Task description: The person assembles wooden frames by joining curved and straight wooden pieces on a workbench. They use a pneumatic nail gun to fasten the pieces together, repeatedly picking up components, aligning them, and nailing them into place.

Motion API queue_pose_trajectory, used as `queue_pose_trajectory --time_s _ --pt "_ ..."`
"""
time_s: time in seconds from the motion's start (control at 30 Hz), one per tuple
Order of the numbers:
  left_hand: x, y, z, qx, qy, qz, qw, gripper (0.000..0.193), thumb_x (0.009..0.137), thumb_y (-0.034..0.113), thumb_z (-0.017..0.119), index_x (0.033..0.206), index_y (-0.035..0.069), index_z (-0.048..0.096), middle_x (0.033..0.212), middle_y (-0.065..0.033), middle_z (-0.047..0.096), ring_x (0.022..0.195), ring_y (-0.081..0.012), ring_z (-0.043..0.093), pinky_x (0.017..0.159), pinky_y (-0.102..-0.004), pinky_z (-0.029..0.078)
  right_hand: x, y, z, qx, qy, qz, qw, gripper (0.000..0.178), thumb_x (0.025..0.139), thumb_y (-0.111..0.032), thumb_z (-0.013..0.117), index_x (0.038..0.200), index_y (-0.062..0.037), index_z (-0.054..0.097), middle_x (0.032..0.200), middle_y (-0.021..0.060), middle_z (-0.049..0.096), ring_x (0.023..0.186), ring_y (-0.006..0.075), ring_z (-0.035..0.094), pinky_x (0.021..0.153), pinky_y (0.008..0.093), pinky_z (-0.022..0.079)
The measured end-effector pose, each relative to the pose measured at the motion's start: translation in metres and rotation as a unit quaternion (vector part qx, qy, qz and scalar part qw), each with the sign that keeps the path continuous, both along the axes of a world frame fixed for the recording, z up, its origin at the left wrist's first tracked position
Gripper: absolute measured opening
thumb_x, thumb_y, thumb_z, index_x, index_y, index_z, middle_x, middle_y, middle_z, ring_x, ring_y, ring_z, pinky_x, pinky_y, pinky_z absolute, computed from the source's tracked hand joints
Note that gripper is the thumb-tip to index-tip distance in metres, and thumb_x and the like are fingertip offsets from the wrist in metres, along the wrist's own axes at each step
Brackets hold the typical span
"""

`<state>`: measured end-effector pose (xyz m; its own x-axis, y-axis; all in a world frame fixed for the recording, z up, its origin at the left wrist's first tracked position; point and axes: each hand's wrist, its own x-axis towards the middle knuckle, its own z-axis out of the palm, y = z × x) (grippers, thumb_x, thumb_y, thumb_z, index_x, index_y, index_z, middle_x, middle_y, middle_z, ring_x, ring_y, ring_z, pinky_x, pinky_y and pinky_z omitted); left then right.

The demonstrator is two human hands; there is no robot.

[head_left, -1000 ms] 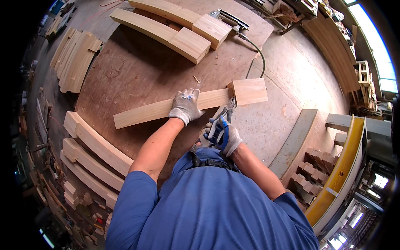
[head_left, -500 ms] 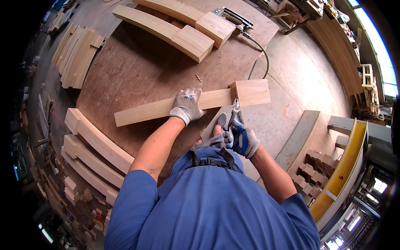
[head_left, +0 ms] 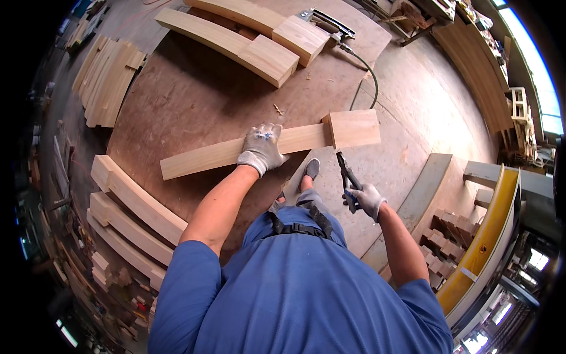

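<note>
My gloved left hand (head_left: 263, 146) grips a long, slightly curved wooden beam (head_left: 203, 158) from above, near its middle. A thicker squared block (head_left: 355, 128) sits at the beam's right end. My gloved right hand (head_left: 367, 199) is closed round the handles of dark pliers (head_left: 343, 171). Their jaws point up toward the block's near lower corner, with a small gap between. Whether anything is in the jaws is too small to tell. The beam lies on a broad brown work board (head_left: 177, 112).
Similar block-ended beams (head_left: 268, 59) lie at the far side, beside an air tool (head_left: 324, 25) with a green hose (head_left: 375, 82). More curved beams (head_left: 141, 200) are stacked at left. A yellow steel beam (head_left: 480, 248) stands at right, near stacked wooden blocks (head_left: 442, 242).
My right hand has drawn the pliers back from the block, down and to the right, and turned over. My left hand keeps its hold on the beam.
</note>
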<state>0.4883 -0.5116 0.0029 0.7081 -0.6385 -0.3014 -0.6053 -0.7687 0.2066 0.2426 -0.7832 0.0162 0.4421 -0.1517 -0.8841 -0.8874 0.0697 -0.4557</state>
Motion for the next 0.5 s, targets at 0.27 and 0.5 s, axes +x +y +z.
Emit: queue_pose_trajectory --time_s 0.27,0.5 --pt "0.001 0.0 0.001 0.01 0.01 -0.001 1.0 0.082 0.08 0.055 0.082 0.142 0.007 0.057 0.141 -0.0132 0.062 0.136 -0.0286 0.057 0.114 -0.0449 0.041 0.003 0.023 0.024 0.103 -0.018 -0.067 0.992 0.034 0.105 -0.021 0.07 0.121 0.0076 0.067 0.106 0.0164 0.076 0.091 0.0268 0.078 0.072 0.0389 0.063" --pt "0.0 0.002 0.0 -0.012 -0.006 0.001 1.0 0.081 0.078 0.053 0.084 0.14 0.008 0.058 0.137 -0.0134 0.064 0.132 -0.0293 0.059 0.113 -0.045 0.042 0.039 0.073 -0.002 0.366 -0.016 -0.252 0.896 0.042 0.111 -0.032 0.056 0.132 0.004 0.063 0.122 0.0207 0.074 0.11 0.0353 0.075 0.095 0.0473 0.062"
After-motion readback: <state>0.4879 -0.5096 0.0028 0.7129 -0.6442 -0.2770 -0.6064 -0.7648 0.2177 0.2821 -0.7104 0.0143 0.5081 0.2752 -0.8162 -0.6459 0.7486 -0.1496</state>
